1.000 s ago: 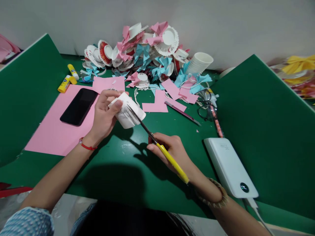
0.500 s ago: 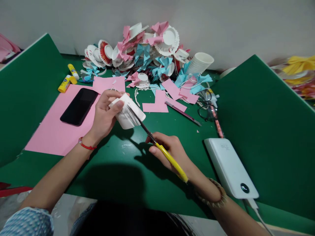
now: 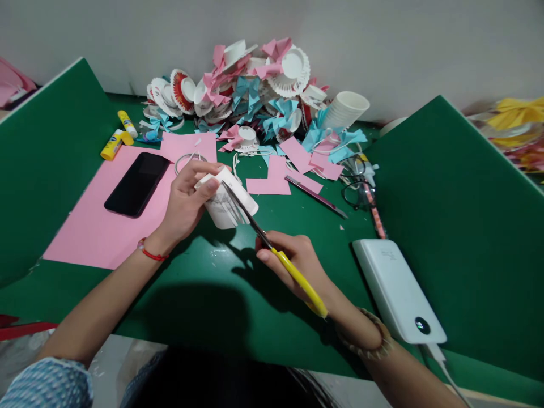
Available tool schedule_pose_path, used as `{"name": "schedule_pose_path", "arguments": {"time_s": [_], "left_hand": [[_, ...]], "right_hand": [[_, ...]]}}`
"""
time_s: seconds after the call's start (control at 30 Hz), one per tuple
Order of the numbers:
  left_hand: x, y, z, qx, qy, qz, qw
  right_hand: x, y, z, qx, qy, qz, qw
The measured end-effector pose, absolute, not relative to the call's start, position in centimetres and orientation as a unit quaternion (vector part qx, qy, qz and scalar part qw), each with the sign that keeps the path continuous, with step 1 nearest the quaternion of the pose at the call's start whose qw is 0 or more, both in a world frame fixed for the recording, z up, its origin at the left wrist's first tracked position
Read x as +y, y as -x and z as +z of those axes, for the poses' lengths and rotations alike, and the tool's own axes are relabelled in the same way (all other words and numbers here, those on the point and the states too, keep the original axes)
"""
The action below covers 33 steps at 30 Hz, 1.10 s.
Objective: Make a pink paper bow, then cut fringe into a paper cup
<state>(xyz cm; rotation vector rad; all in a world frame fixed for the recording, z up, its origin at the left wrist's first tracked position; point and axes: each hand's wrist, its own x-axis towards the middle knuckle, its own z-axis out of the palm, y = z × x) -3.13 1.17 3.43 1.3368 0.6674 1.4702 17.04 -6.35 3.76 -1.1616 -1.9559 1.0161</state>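
Note:
Over the green table, my left hand [image 3: 189, 192] is closed around a white paper cup [image 3: 227, 207] lying on its side, thumb on its wall. Several slits run through the cup's wall, parting it into narrow strips. My right hand [image 3: 293, 263] grips yellow-handled scissors [image 3: 297, 280], whose blades reach up and left along the cup's side. How far the blades are parted is hard to make out. Behind my left hand a roll of tape or ring [image 3: 182, 161] shows in part. A black phone [image 3: 136, 184] lies on a pink paper sheet [image 3: 89, 232] to the left.
A heap of small paper hats [image 3: 293, 65] with pink and blue bows lines the wall, beside stacked paper cups [image 3: 348, 107]. Glue sticks [image 3: 113, 144] stand left. A craft knife [image 3: 317, 196], eyeglasses [image 3: 359, 192] and a cabled white power bank [image 3: 397, 289] lie right. Green panels [image 3: 463, 226] flank the table.
The cup and my left hand have shifted slightly right and down. My right hand has moved a little with the scissors, and more of the ring behind my left hand shows.

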Motion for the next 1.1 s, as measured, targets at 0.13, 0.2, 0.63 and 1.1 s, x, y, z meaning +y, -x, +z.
{"name": "schedule_pose_path", "arguments": {"time_s": [0.13, 0.2, 0.63, 1.1], "left_hand": [[1.1, 3.1, 3.4, 0.268, -0.553, 0.61, 0.501], [1.1, 3.1, 3.4, 0.268, -0.55, 0.61, 0.504], [1.1, 3.1, 3.4, 0.28, -0.558, 0.602, 0.498], [1.2, 3.7, 4.3, 0.244, -0.519, 0.658, 0.488]], "right_hand": [[-6.4, -17.0, 3.8, -0.746, 0.443, 0.379, 0.322], [-6.4, -17.0, 3.8, -0.749, 0.444, 0.372, 0.322], [-6.3, -17.0, 3.7, -0.749, 0.446, 0.374, 0.316], [-5.8, -17.9, 4.5, -0.77, 0.38, 0.449, 0.248]]}}
